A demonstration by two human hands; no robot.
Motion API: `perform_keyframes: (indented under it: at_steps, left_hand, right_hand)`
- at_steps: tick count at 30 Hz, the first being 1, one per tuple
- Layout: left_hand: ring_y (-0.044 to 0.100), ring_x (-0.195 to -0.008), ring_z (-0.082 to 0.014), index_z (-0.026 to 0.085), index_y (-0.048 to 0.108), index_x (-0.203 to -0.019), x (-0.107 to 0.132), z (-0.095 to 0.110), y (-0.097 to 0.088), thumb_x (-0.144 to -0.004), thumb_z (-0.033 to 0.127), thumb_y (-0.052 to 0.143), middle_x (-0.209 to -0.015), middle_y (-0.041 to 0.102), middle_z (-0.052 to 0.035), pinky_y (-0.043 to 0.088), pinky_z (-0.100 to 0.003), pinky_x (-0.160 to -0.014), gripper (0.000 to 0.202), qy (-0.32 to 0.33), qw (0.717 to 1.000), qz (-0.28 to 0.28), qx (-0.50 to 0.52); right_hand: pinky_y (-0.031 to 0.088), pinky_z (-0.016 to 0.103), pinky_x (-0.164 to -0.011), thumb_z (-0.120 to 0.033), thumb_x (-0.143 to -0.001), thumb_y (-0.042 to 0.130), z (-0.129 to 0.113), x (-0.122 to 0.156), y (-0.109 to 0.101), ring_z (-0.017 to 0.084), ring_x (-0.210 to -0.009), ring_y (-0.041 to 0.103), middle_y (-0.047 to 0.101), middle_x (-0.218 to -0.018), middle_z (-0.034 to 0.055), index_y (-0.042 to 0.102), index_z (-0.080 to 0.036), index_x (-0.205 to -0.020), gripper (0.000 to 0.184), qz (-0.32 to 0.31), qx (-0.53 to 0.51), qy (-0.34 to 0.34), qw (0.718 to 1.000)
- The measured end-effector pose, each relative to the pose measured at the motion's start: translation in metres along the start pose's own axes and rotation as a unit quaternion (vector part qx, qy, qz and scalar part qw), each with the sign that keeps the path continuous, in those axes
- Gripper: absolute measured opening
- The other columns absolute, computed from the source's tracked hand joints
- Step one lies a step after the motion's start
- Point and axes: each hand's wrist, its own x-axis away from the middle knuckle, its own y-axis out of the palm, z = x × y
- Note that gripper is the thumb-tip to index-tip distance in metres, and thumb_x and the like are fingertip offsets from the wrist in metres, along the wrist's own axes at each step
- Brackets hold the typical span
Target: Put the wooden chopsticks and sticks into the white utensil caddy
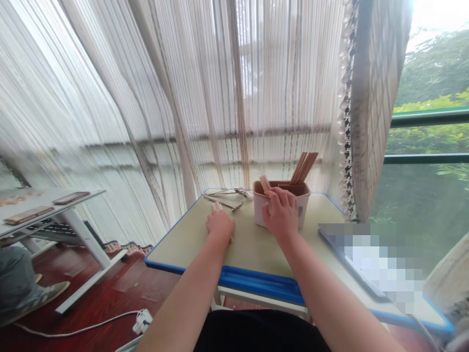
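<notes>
My right hand (283,211) is closed at the front rim of a white holder (261,209) with a brown inside. From its fingers a pale flat strip (265,184) sticks up over the holder's opening. Several brown chopsticks (305,168) stand tilted at the holder's back right. Lower and to the left, my left hand (220,226) rests on the table, fingers curled round something pale. A light end shows above the fingers and a thin tip below; the rest is hidden. Metal cutlery (224,201), with spoon-like heads, lies just beyond my left hand.
The cream tabletop (252,252) has a raised blue edge. A flat, blurred-out device (366,266) lies on the right side. At the left are another table (69,208), a seated person's leg (16,278) and a white cable (84,330) on the floor. Sheer curtains hang behind.
</notes>
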Motion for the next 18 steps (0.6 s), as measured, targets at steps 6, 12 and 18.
perform_keyframes:
  at_steps: [6,12,18]
  left_hand:
    - [0.059,-0.094,-0.0353,0.01,0.06,-0.106,-0.003,-0.004,-0.001,-0.075,0.017,0.049,-0.103,0.059,-0.0264,0.042,-0.04,-0.069,0.034,-0.004,0.998,-0.056,0.01]
    - [0.062,-0.09,-0.0305,0.013,0.06,-0.103,-0.004,-0.008,-0.01,-0.073,0.024,0.053,-0.103,0.061,-0.0233,0.045,-0.036,-0.07,0.033,-0.009,0.998,-0.061,0.016]
    - [0.063,-0.093,-0.027,0.014,0.061,-0.098,-0.007,-0.008,-0.015,-0.074,0.022,0.05,-0.101,0.065,-0.0177,0.046,-0.033,-0.076,0.028,-0.02,0.997,-0.076,0.014]
  right_hand:
    - [0.032,0.037,-0.088,-0.018,-0.074,0.048,0.009,0.0,0.01,0.025,-0.094,0.045,0.058,-0.097,0.0098,0.059,-0.016,-0.098,0.027,-0.024,0.046,0.061,0.997]
    - [0.032,0.035,-0.081,-0.014,-0.069,0.048,0.006,-0.004,0.005,0.022,-0.084,0.048,0.058,-0.084,0.0068,0.058,-0.018,-0.085,0.019,0.003,0.041,0.079,0.996]
    - [0.034,0.034,-0.075,-0.012,-0.062,0.047,0.008,-0.006,-0.001,0.02,-0.073,0.05,0.054,-0.07,0.0022,0.047,-0.02,-0.072,0.012,0.056,0.009,0.096,0.994]
